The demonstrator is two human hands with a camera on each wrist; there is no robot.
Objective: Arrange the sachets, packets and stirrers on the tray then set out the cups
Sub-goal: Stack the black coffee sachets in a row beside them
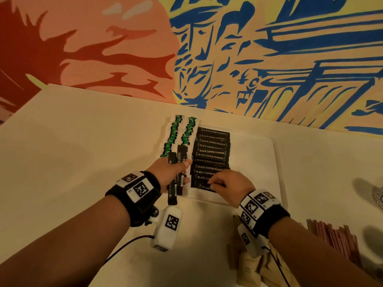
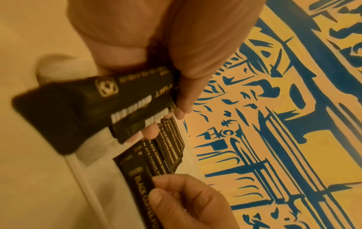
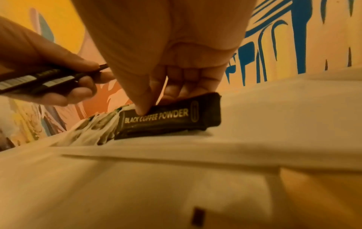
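A white tray (image 1: 257, 150) lies on the table against the painted wall. On it run two columns of green tea sachets (image 1: 176, 135) and a column of overlapping black coffee sachets (image 1: 211, 151). My left hand (image 1: 172, 172) grips a bunch of black coffee sachets (image 1: 176, 181) upright beside that column; in the left wrist view the same bunch of black coffee sachets (image 2: 101, 108) shows between thumb and fingers. My right hand (image 1: 226, 184) pinches the nearest black sachet (image 3: 170, 120) at the column's near end, thumb on its printed face, the sachet lying on the tray.
Brown paper packets (image 1: 252, 264) and a pile of reddish stirrers (image 1: 333, 237) lie on the table near my right forearm. A patterned cup (image 1: 378, 198) shows at the right edge. The tray's right half (image 1: 259, 162) is bare.
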